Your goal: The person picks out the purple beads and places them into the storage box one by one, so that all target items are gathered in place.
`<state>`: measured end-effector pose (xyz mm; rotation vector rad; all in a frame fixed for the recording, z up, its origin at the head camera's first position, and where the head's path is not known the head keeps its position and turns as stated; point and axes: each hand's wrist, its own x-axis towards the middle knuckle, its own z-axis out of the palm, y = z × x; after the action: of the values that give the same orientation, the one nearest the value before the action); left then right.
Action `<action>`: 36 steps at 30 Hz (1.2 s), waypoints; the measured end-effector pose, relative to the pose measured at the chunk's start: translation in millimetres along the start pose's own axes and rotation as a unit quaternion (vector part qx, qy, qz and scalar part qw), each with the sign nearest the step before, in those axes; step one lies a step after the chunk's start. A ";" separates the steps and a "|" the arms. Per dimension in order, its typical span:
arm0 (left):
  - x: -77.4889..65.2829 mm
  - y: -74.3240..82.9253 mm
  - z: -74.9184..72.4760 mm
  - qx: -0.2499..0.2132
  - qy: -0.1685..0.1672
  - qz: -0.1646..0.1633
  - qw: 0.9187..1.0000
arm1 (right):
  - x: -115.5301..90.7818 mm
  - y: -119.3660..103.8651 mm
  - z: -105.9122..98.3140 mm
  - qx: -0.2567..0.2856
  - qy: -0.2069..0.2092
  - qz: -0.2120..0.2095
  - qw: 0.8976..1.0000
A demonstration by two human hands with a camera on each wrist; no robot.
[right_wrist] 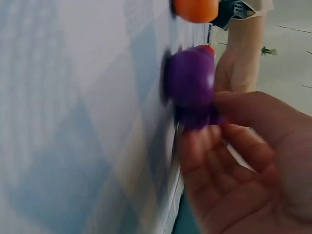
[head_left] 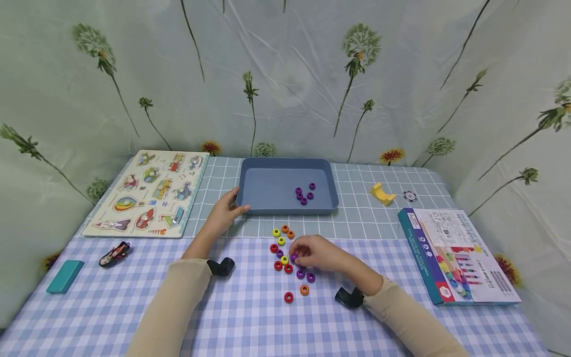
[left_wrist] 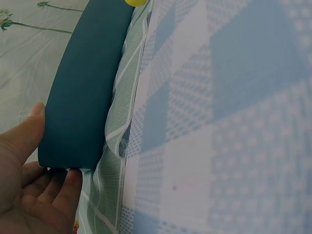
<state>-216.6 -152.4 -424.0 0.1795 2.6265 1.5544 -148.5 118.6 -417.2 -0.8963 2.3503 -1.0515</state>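
Observation:
A blue-grey tray (head_left: 285,211) stands at the back of the table, with several purple beads (head_left: 304,201) in its right half. My left hand (head_left: 224,212) grips its front left corner; the left wrist view shows the thumb on one side of the tray wall (left_wrist: 80,92) and fingers below it. In front of the tray my right hand (head_left: 321,253) pinches a purple bead (head_left: 294,257) between thumb and fingertips, close to the cloth. Around it lie loose red (head_left: 288,297), orange (head_left: 304,290), yellow (head_left: 276,232) and purple beads (head_left: 311,277). A purple bead (right_wrist: 190,78) looms beside the right fingertips.
On the left are a picture puzzle board (head_left: 147,193), a small dark figure-like object (head_left: 114,254) and a teal block (head_left: 65,276). A boxed toy set (head_left: 459,255) lies at the right, with a yellow curved piece (head_left: 382,194) behind it. A floral curtain backs the table.

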 end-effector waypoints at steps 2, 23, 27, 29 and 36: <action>-0.1 0.0 0.0 0.000 0.001 0.001 1.000 | 1.9 0.7 -6.6 0.016 0.023 -0.007 1.000; 0.4 -0.5 -2.2 -0.005 0.010 0.011 1.000 | 77.9 48.2 -85.4 0.076 0.260 0.073 0.960; -0.5 -1.5 -1.9 -0.005 0.011 0.017 1.000 | 84.1 51.0 -86.8 0.047 0.234 0.106 0.965; -0.8 -2.3 -1.2 -0.006 0.010 0.021 1.000 | 85.8 53.0 -86.9 0.029 0.222 0.119 0.967; -0.6 -3.4 -0.5 -0.008 0.009 0.016 1.000 | 86.9 54.6 -86.3 -0.004 0.204 0.128 0.971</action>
<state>-216.2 -154.5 -426.7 0.2080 2.6373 1.5936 -282.1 129.1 -413.9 -0.3842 2.7110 -1.2060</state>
